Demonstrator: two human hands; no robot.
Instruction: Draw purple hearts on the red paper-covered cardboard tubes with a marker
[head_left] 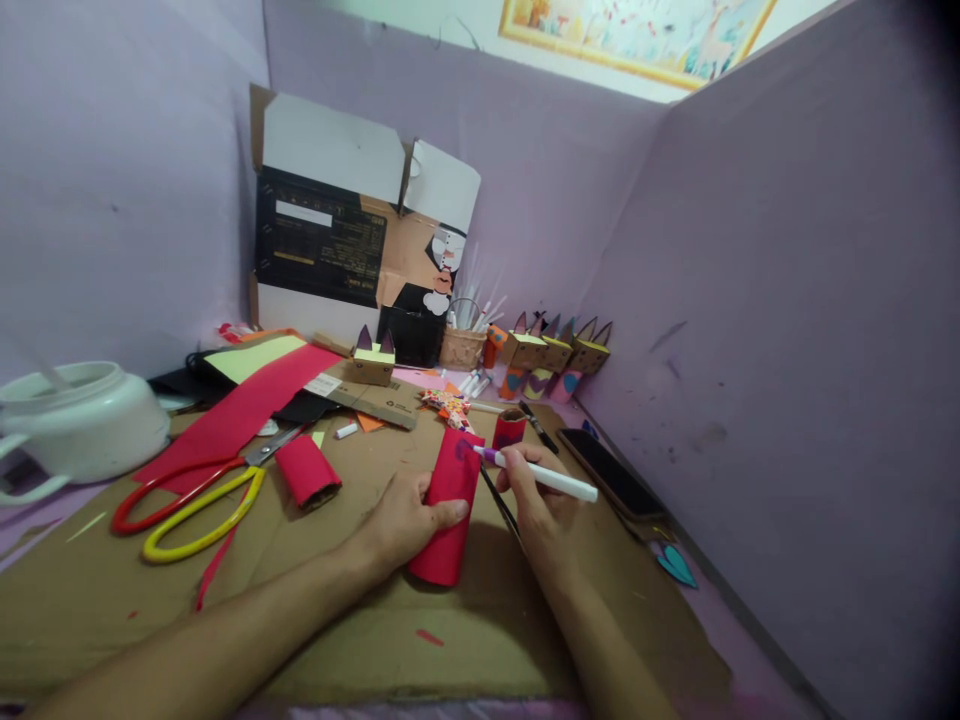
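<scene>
Now left fingers (448, 515) grip a red paper cylinder (454, 478), right fingers (519, 478) a slim white marker (561, 480).

Scissors (253, 463), a short red tube (307, 468), a white cap (346, 431) and a red scrap (430, 637) lie on brown cardboard (345, 660).

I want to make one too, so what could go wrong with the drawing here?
The left hand might slide up and smear the purple mark if it's wet. The round red tube could roll under the white marker, making a wobbly line. The left forearm might bump the scissors lying near it.
</scene>
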